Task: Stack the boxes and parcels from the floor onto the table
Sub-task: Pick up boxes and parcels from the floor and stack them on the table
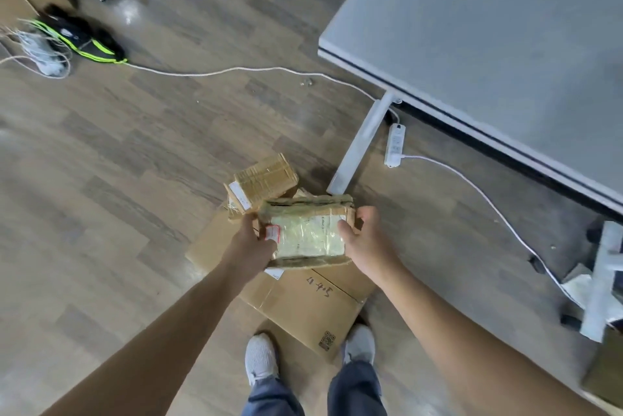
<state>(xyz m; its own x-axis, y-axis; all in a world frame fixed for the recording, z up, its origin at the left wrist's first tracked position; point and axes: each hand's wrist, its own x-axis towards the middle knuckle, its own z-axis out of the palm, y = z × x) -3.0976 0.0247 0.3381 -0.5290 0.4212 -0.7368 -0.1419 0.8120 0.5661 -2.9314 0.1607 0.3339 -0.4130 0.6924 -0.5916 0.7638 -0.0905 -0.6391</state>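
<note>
I hold a flat taped cardboard parcel with a pale label between both hands, above the floor. My left hand grips its left edge and my right hand grips its right edge, thumb on top. Just beyond it a smaller taped brown box lies on the wooden floor. A large flat cardboard box with handwriting and a QR code lies under my hands, by my feet. The grey table stands at the upper right.
A white power strip and its cable run across the floor by the table leg. A dark bag with green stripes, white cables and a pale bag lie at the far left. Another white frame stands at the right edge.
</note>
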